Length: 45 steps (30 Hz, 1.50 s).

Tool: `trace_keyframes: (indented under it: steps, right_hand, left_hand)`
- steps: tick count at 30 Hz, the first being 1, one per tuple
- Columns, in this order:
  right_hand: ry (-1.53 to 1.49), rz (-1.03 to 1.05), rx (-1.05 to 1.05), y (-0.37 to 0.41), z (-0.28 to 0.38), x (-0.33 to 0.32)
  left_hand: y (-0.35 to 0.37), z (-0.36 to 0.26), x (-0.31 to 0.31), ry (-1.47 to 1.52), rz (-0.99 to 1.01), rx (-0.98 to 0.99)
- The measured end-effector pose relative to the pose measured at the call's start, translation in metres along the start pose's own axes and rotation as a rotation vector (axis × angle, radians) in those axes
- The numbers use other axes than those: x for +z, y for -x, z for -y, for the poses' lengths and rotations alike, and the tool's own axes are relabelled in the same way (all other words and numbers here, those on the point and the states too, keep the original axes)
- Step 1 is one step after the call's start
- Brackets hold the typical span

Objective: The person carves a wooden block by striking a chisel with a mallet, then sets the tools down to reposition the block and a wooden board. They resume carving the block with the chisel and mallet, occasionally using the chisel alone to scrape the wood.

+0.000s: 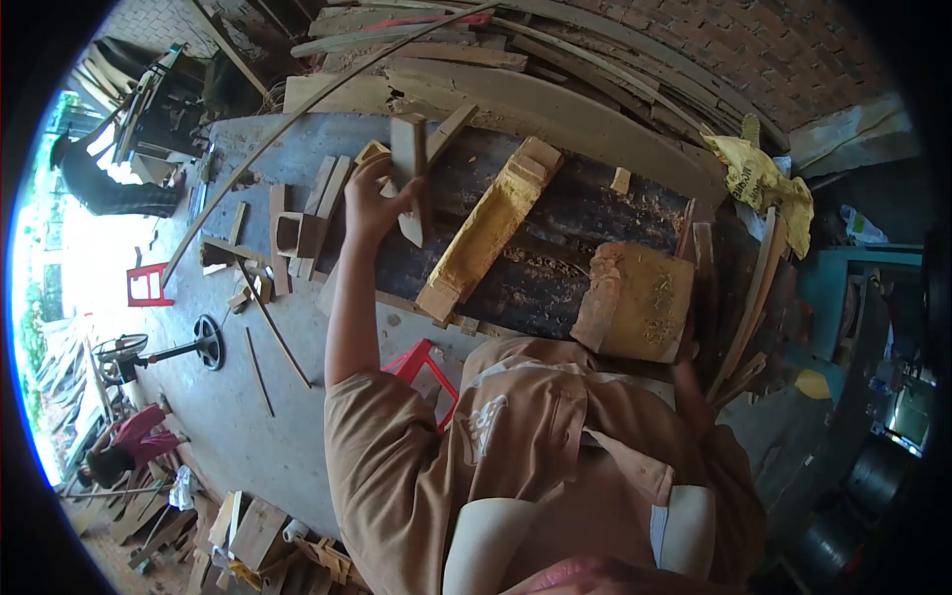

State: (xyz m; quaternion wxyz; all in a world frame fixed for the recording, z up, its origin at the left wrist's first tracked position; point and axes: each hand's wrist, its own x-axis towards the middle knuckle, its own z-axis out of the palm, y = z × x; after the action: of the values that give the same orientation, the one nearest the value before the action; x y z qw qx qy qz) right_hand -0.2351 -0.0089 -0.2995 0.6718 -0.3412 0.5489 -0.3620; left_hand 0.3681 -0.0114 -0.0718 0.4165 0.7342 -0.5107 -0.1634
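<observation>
My left hand (373,205) is closed around an upright pale wooden piece (408,164) with a flat top and a pointed lower end. Close by that hand, another wooden strip (451,131) lies at a slant. A long yellowish wooden piece (486,230), hollowed along its middle with blocky ends, rests diagonally across the dark work surface (540,288). Nearest my body sits a thick wooden block (650,302) with a rough, broken left edge and shavings on top. My right hand (686,359) is in shadow at the block's lower right corner; its fingers are mostly hidden.
Cut wood pieces (315,213) lie left of my left arm. Long boards (615,59) are stacked behind the bench. A yellow sack (759,178) hangs at the right. Red stools (149,285) stand on the floor. Two other people (114,178) are at the far left.
</observation>
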Motion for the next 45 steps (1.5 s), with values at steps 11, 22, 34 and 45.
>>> trace_keyframes:
  steps: [11,22,34,45]
  right_hand:
    - [1.181,0.021,-0.469,0.058,0.063,0.031]
    - [0.810,-0.351,-0.373,0.113,0.084,0.036]
    - [0.804,-0.450,-0.451,0.112,0.066,0.026]
    - [0.737,-0.709,-0.424,0.087,0.068,0.001]
  left_hand:
    - [0.065,-0.180,0.156,0.031,0.487,0.159]
    - [0.126,-0.221,0.213,-0.491,0.730,0.099]
    - [0.118,-0.196,0.234,-0.601,0.607,0.154]
    - [0.115,-0.174,0.249,-0.485,0.731,0.075]
